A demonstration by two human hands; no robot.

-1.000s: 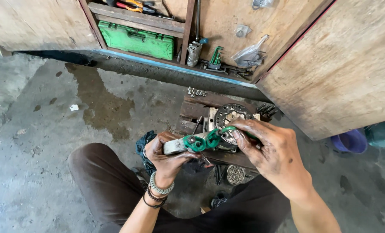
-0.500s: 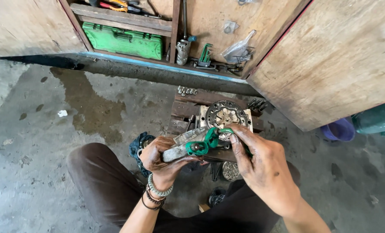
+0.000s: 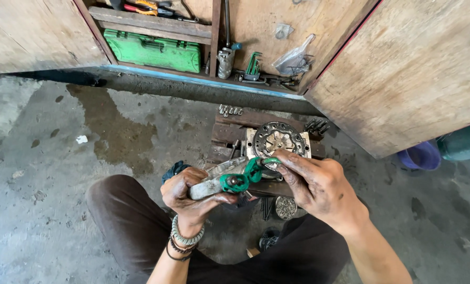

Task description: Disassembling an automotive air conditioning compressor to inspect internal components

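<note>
Nearest to me, my left hand is closed around a grey metal part, thumb across its underside and fingers wrapped over the top, holding it up above my knees. The wrist carries a stack of bead bracelets. A green clip sits on the right end of that metal part. My right hand comes in from the right with its fingertips pinched together on the upper end of the green clip, so both hands meet on the same piece, the metal part in the left and the clip between them.

Just below the hands, on the concrete floor between my legs, lies a small round metal disc, with some dark slim tools beside it that I cannot make out.

Directly behind the hands a wooden block rests on the floor and carries a round toothed metal plate. A row of small sockets sits on its far left edge, and a cluster of dark bolts on its right.

Farther back stands an open wooden cupboard. On its lower shelf lie a green tool case, a set of green hex keys and a clear plastic bag. A purple bowl sits on the floor at the far right.
</note>
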